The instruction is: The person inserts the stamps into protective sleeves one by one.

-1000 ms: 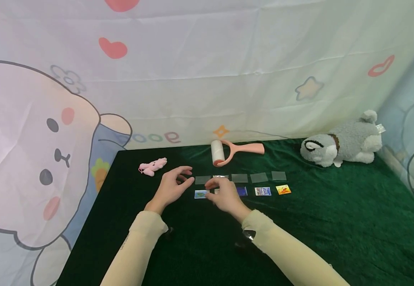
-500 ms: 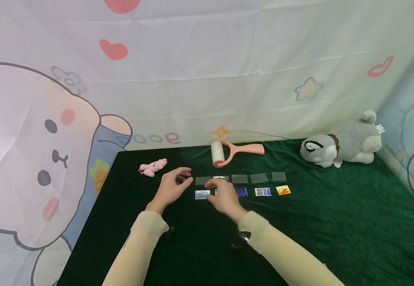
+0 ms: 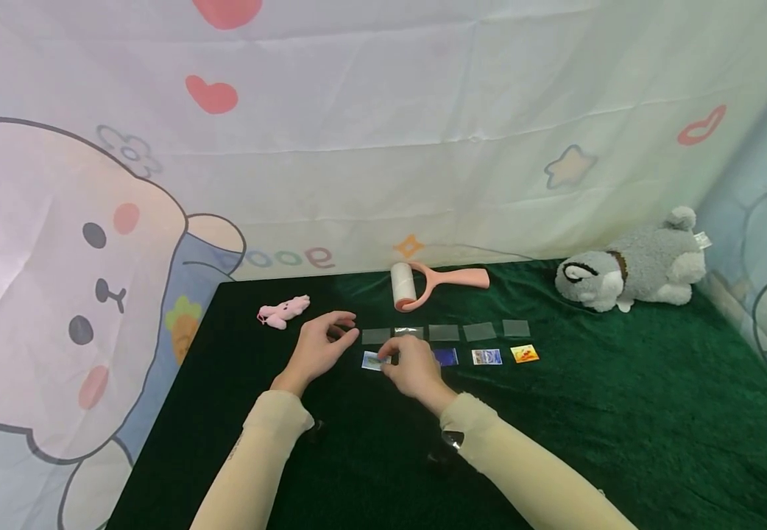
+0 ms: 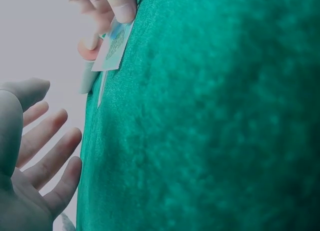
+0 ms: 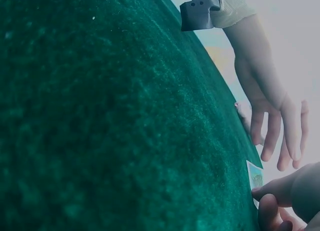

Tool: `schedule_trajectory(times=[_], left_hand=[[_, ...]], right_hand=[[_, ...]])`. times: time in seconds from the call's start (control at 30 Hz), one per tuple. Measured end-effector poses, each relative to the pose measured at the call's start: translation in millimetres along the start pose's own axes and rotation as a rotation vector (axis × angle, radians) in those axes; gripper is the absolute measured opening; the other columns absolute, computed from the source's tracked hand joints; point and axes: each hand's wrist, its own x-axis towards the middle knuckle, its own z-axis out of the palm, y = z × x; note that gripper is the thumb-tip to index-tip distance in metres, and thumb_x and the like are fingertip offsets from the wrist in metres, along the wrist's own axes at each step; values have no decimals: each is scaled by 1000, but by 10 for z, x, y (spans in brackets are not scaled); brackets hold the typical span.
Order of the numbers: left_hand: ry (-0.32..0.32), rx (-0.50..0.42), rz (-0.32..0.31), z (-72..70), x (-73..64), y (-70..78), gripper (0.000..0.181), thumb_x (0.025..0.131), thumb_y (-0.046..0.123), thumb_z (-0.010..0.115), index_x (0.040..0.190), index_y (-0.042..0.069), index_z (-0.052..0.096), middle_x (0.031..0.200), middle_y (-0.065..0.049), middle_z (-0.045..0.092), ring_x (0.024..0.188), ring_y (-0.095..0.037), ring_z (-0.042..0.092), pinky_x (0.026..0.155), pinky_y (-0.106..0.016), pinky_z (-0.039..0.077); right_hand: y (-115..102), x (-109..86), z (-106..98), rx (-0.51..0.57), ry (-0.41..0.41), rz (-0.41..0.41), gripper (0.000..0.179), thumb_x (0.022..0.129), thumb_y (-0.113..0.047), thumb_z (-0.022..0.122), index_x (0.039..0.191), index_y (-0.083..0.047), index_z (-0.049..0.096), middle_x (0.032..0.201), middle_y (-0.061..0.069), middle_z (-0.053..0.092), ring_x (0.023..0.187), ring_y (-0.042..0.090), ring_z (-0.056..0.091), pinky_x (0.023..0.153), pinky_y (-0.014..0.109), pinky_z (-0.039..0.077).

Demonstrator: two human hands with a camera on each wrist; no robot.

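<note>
The right hand [image 3: 415, 366] pinches the right end of the small printed card [image 3: 373, 361] between thumb and fingers, near mid-frame, just below the leftmost clear film [image 3: 376, 337]. The card's long axis runs roughly left to right, its free end toward the left hand [image 3: 319, 347], which stands apart at upper left, fingers loosely extended, holding nothing.
</note>
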Motion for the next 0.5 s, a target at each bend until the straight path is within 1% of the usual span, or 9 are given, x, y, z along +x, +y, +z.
schedule_trajectory(times=[0.07, 0.13, 0.37, 0.5], left_hand=[[-4, 3, -5, -2, 1, 3, 33, 102, 22, 71, 131, 6, 69, 118, -8, 74, 100, -25, 70, 91, -47, 59], [-9, 5, -13, -6, 4, 6, 33, 103, 22, 71, 132, 6, 69, 118, -8, 74, 100, -25, 70, 92, -46, 58], [-18, 1, -23, -21, 2, 18, 34, 103, 23, 70, 133, 7, 68, 119, -7, 73, 101, -25, 70, 93, -47, 58], [-21, -1, -22, -22, -3, 23, 34, 103, 23, 70, 133, 7, 68, 119, -7, 73, 101, -25, 70, 93, -47, 58]], right_hand=[[-3, 0, -1, -7, -11, -4, 9, 91, -11, 82, 95, -18, 80, 94, -1, 73, 83, 16, 61, 71, 35, 50], [-9, -2, -3, -10, -21, -3, 8, 91, -11, 82, 95, -18, 81, 92, -2, 72, 81, 15, 60, 69, 34, 50], [-54, -17, -30, 0, -58, 34, 10, 91, -10, 81, 100, -15, 82, 104, 5, 76, 91, 20, 64, 79, 40, 54], [-74, -30, -45, 9, -71, 43, 9, 93, -10, 80, 100, -14, 83, 106, 6, 77, 94, 21, 65, 83, 42, 55]])
